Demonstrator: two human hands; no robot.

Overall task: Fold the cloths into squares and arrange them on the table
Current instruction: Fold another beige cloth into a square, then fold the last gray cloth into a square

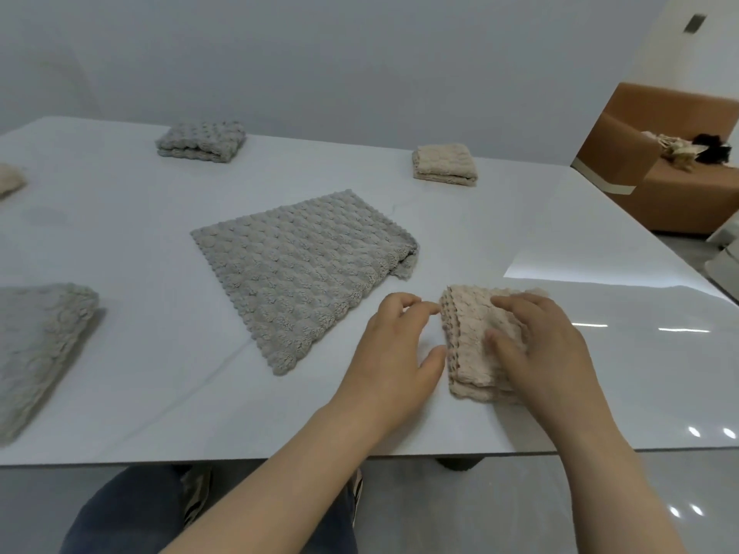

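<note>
A beige cloth [472,337] folded into a small square lies near the front right of the white table [160,385]. My right hand [548,349] rests flat on top of it, fingers spread. My left hand [396,349] sits just left of it, fingertips and thumb touching its left edge. A larger grey cloth [304,273], folded once, lies flat in the middle of the table. Folded squares sit farther off: a grey one [202,141] at the back, a beige one [444,165] at the back right, and a grey one [36,349] at the left edge.
Part of another beige cloth [8,181] shows at the far left edge. A brown sofa [656,165] with items on it stands beyond the table's right side. My knees [132,509] are under the near edge.
</note>
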